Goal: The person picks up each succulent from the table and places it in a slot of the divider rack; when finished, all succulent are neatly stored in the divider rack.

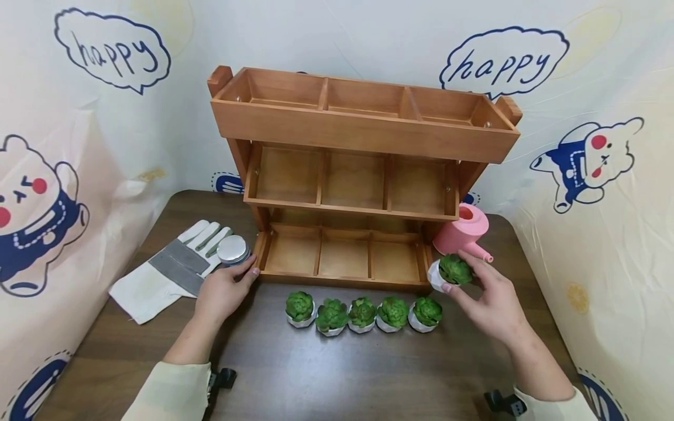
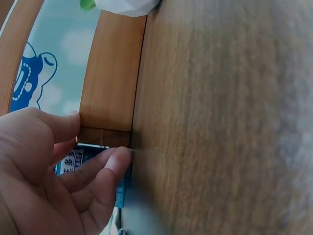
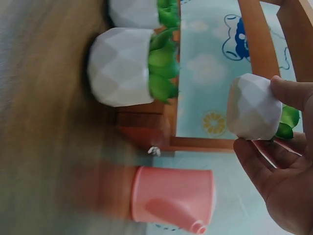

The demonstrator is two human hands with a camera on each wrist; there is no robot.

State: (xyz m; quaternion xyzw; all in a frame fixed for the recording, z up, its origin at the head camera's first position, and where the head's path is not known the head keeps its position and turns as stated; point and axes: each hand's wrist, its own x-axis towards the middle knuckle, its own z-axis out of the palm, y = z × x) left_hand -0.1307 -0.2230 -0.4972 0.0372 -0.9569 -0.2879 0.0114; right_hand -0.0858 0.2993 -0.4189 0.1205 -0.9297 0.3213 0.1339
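One potted plant (image 1: 449,272) lifted

My right hand (image 1: 494,304), fingers curled, grips it above the table (image 1: 342,374), by the lower right corner of the wooden rack (image 1: 363,134). My left hand (image 1: 223,291) pinches the lower left corner. Five matching plants (image 1: 362,313) along its front edge are apparently left.

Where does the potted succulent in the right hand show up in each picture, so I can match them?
Head: the potted succulent is right of centre, held in the right hand below the pink watering can.
Left wrist: not in it; the white pot cut off at the top edge is another.
Right wrist: right of centre, above and right of the pink watering can.
Shared landmark: the three-tier wooden stand, in all three views.
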